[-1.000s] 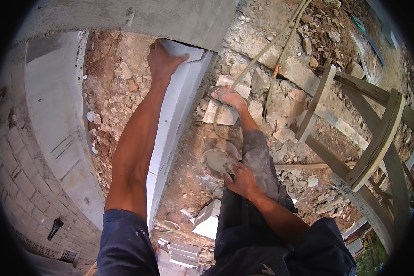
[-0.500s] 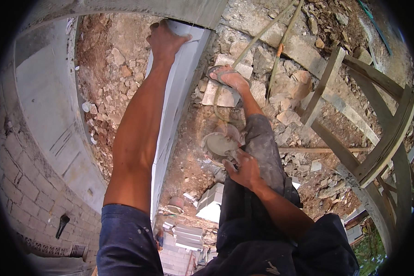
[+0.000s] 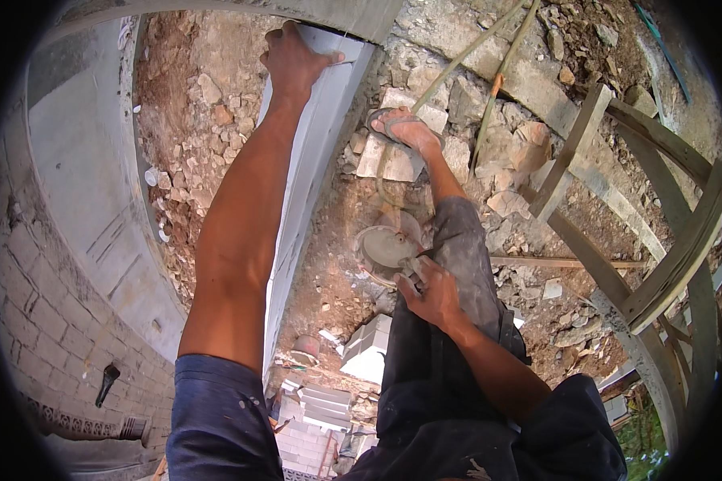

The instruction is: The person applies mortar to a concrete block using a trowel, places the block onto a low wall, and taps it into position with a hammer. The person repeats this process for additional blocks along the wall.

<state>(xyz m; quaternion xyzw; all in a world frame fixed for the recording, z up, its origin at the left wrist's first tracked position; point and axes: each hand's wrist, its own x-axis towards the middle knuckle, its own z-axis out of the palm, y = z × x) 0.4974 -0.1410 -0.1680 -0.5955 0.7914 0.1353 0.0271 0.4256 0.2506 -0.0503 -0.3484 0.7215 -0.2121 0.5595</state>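
Note:
My left arm reaches far forward along a wall of pale blocks (image 3: pixel 309 144). At its far end, beside a grey concrete member (image 3: pixel 353 18), my left hand (image 3: pixel 293 64) grips the top block, fingers over the left edge and thumb stretched to the right. Beside my bent right leg, my right hand (image 3: pixel 435 295) is closed round the handle end of what looks like a mortar-smeared trowel (image 3: pixel 411 267). Just beyond it lies a round grey surface (image 3: pixel 385 247), like mortar in a bucket; where tool and mortar part is hard to see. My sandalled foot (image 3: pixel 409 131) rests on a pale block.
Wooden framing (image 3: pixel 586 216) stands at the right. A hose (image 3: pixel 457 60) crosses the rubble (image 3: pixel 505 148) ahead. Stacked white blocks (image 3: pixel 369 353) and a reddish bucket (image 3: pixel 306 345) are at ground level below. A grey wall (image 3: pixel 80 168) curves along the left.
The view has shifted slightly. My left hand keeps its grip at the far end of the wall, and my right hand stays by the grey round surface.

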